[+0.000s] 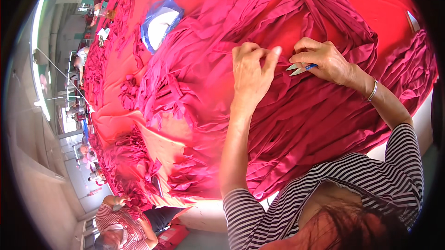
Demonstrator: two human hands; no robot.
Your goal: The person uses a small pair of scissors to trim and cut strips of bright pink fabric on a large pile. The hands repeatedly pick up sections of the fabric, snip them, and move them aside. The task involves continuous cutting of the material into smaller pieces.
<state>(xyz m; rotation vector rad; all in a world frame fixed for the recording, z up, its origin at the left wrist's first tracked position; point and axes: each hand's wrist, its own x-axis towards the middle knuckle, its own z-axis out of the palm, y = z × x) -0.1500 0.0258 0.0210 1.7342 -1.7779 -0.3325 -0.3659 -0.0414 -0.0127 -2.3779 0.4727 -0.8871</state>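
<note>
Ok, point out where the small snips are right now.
In the head view, right of centre, the small snips are in the person's right hand, blades pointing left, over the dark pink fabric strips.

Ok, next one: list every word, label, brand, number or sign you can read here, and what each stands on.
None can be read.
Magenta fabric strips: no lettering visible.
Snips in the right hand: no marking legible.
Blue-and-white bundle: no legible print.
Workroom at left: too small and blurred to read.
</note>
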